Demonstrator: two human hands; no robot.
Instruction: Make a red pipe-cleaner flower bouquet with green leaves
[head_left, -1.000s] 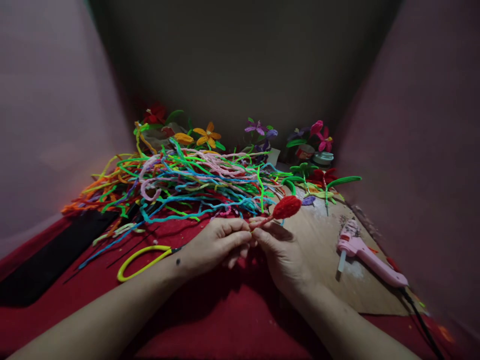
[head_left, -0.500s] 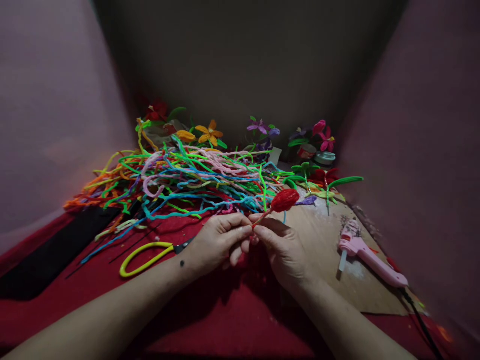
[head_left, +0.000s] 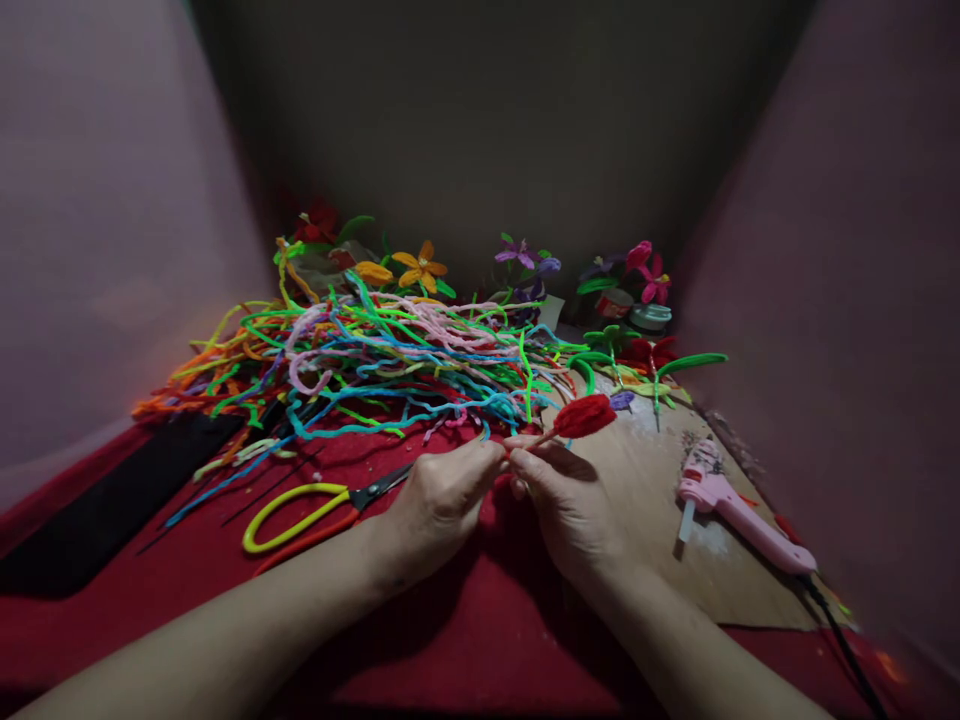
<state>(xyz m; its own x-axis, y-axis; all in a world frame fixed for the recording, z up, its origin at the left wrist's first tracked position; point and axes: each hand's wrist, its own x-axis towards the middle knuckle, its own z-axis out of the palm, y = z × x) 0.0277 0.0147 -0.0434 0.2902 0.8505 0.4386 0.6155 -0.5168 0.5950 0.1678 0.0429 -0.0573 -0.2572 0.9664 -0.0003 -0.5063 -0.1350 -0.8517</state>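
Observation:
A red pipe-cleaner flower bud on a thin stem slants up to the right between my hands. My right hand pinches the stem with thumb and fingertips. Beside it, my left hand is closed, its thumb and forefinger gripping the lower end of the same stem. The fingertips of both hands nearly touch, and the stem's end is hidden among them. Scissors with a yellow and a red handle lie left of my left hand, partly covered by the forearm.
Behind my hands spreads a tangled heap of coloured pipe cleaners. A pink glue gun rests on a cardboard sheet at right, its cord trailing forward. Finished flowers stand along the back. A black strip lies at left.
My left hand has rolled over, its fingers curling under. The red bud has tipped lower and to the right. More of the scissors shows now.

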